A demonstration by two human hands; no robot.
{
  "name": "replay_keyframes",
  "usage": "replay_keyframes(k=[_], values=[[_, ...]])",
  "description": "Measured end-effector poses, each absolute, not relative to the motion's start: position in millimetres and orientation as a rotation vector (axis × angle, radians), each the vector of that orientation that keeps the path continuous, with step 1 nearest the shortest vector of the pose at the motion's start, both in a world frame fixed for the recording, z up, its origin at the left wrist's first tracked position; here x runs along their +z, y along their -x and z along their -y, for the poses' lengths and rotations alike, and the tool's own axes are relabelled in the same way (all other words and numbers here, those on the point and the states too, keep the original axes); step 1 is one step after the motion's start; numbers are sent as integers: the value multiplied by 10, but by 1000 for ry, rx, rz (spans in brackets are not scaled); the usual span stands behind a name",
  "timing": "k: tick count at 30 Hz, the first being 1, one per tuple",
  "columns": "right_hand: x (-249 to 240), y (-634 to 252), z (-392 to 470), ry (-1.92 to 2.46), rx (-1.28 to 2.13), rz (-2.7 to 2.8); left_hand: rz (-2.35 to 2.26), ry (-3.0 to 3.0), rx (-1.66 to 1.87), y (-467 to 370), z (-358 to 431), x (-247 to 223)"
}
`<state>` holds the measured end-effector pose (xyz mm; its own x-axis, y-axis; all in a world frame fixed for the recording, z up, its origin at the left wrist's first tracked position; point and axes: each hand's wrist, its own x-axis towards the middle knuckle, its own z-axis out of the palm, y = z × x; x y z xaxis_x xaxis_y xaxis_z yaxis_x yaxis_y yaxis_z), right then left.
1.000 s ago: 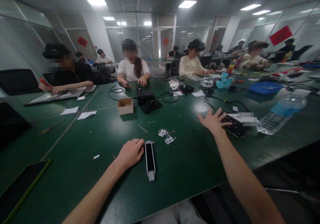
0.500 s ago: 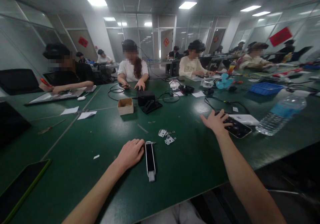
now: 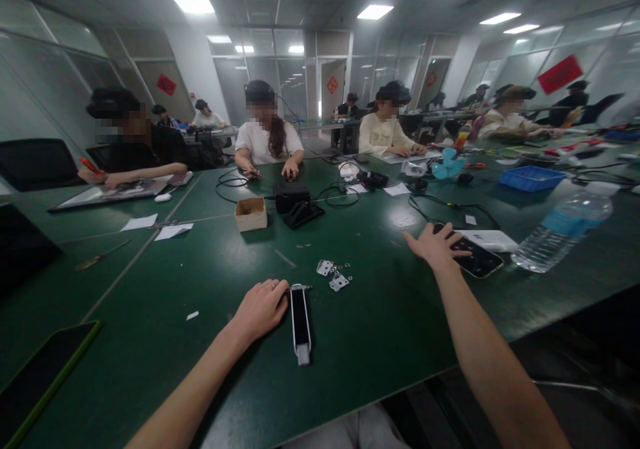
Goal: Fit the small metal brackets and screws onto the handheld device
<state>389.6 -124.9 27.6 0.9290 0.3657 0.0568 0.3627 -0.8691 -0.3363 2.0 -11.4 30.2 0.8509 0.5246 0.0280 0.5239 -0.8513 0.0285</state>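
The left hand [image 3: 261, 310] lies palm down with its fingers together and bent, its fingertips at the top end of a slim, elongated device [image 3: 301, 322]; whether they grip anything there cannot be told. The right hand [image 3: 437, 247] is spread wide, fingers over the near-left part of a phone [image 3: 477, 257] with a lit screen.

The device lies on the green worktop [image 3: 370, 342], its long black face up inside a pale rim, a light grey block at the near end. Just right of it are small metal plates [image 3: 339, 281] with little rings. Farther out stand an open cardboard box [image 3: 251, 214] and, past the phone, a tilted water bottle [image 3: 563, 229].
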Motion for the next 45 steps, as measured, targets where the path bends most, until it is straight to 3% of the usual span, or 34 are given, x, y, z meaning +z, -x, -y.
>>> replay_keyframes(k=[7,21,45], values=[[239,-3971,1265,2756,95,462,-852,-3010,43,-30,131,328],[155,-4101,1221,2680,-166,562,-840,-3021,96,-7,94,264],[167,-4097,1247,2688,-147,487,-852,-3021,50,-23,116,299]])
